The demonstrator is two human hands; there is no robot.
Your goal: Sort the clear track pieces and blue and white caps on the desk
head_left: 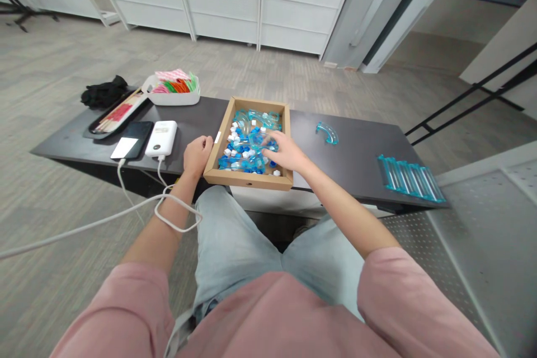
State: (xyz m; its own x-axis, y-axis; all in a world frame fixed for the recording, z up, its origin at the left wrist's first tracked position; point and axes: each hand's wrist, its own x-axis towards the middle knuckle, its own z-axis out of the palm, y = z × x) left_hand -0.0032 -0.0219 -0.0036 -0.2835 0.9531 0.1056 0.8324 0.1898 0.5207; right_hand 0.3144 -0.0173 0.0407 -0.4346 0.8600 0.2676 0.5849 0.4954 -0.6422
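Observation:
My left hand (198,156) is curled into a loose fist at the left side of a shallow cardboard box (268,180), with nothing visible in it. My right hand (286,151) reaches over the box's right wall, thumb and fingers closed around a curved clear-blue plastic track piece (257,139). Its fingertips partly hide the piece. Underneath lie small white and blue blocks (235,144) in a loose heap. More clear-blue plastic pieces (241,164) lie along the box's near side, and others (264,118) at its far side.
On the dark table (356,162), a curved blue piece (327,133) lies right of the box, and a row of straight blue pieces (411,179) at the far right. Leftward are a white power bank (161,138), a phone (133,140), a black tray (119,113) and a white basket (174,98). A white cable (96,219) crosses my left forearm.

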